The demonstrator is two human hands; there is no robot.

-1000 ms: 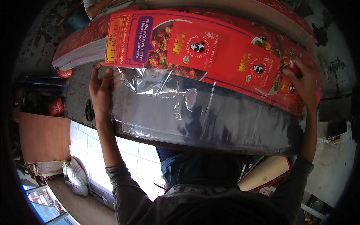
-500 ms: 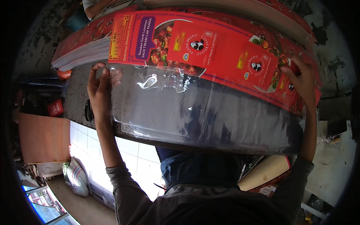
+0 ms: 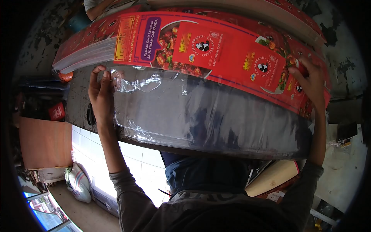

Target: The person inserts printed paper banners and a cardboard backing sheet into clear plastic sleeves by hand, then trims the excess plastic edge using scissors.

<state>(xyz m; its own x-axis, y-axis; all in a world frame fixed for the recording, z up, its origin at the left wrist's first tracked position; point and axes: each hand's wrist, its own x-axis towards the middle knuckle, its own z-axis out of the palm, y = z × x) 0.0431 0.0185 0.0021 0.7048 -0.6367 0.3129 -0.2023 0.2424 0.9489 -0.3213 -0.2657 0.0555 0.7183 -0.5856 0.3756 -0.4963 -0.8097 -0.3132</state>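
A long red printed strip with panda emblems and food pictures lies across the table. Clear plastic sleeves are spread flat along the near side, glossy and wrinkled at the upper left. My left hand pinches the upper-left edge of the top sleeve, some fingertips showing through the film. At the far right, my right hand grips the strip's right end, thumb on the printed face and the other fingers partly hidden. The strip's near edge meets the sleeve's upper edge; whether it lies inside the film I cannot tell.
Stacks of similar red printed strips stand behind at left and along the back. A black-handled tool lies by my left wrist. Another person's arm is at the top left. A sack sits on the floor.
My left hand has shifted slightly left with the sleeve's edge, and the shiny wrinkles there have changed shape. The strip's left end sits a touch further right. My right hand has barely moved.
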